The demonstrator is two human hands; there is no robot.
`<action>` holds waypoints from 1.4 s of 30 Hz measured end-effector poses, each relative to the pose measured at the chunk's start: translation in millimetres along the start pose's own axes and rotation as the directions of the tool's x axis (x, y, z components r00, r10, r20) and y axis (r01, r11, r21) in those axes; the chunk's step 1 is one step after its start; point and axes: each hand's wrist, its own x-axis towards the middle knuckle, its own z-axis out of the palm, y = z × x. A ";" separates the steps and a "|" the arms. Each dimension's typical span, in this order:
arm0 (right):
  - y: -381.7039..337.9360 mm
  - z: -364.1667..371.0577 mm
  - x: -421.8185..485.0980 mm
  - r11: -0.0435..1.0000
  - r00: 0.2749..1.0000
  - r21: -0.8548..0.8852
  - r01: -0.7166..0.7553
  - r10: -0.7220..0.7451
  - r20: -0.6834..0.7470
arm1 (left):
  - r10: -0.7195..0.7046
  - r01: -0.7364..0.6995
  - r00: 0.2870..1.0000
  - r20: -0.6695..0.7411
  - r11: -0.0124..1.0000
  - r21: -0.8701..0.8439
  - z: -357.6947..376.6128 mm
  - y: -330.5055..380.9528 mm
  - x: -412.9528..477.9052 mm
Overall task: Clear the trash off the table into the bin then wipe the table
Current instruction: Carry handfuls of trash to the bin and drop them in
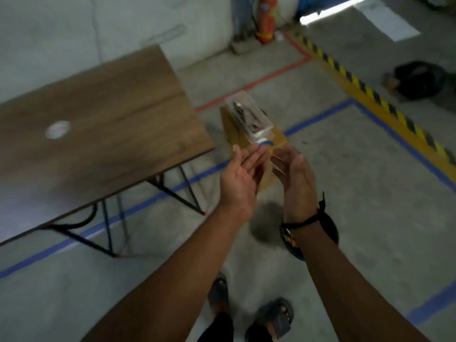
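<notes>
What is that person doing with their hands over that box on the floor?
The person is standing beside a brown table, holding both hands out over a yellow box on the floor that serves as the bin. The left hand and right hand are open, palms facing each other. Clear plastic trash sits at the top of the bin, just past the fingertips, and neither hand seems to hold it. One small white thing is on the table. The picture is blurry.

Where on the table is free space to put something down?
Nearly the whole table is bare: only a small white round item lies near the left part. The wood between it and the right edge is free. Both hands crowd the yellow bin beside the table.
</notes>
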 end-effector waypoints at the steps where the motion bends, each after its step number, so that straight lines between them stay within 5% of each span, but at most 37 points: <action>1: -18.6 28.4 -3.9 1.000 0.998 0.018 0.017 -0.018 0.056 | 0.051 -0.051 0.999 -0.007 0.999 -0.012 -2.2 28.9 -15.1; 11: -122.0 232.8 -56.2 0.989 0.927 0.133 0.071 -0.115 0.357 | 0.407 -0.417 0.908 -0.101 0.899 -0.129 -48.7 227.0 -111.6; 27: -108.1 267.2 7.0 0.979 0.988 0.176 0.101 -0.120 0.096 | 0.302 -0.299 0.936 0.179 0.953 -0.047 -45.4 260.4 -25.6; 39: -24.2 234.1 176.1 0.999 0.997 0.037 0.006 -0.003 -0.071 | 0.248 -0.314 0.945 0.215 0.872 0.376 -29.9 224.9 182.3; 42: 8.6 211.1 216.6 0.998 0.989 -0.039 -0.050 0.045 -0.138 | 0.282 -0.393 0.919 0.274 0.687 0.611 -44.0 207.8 246.2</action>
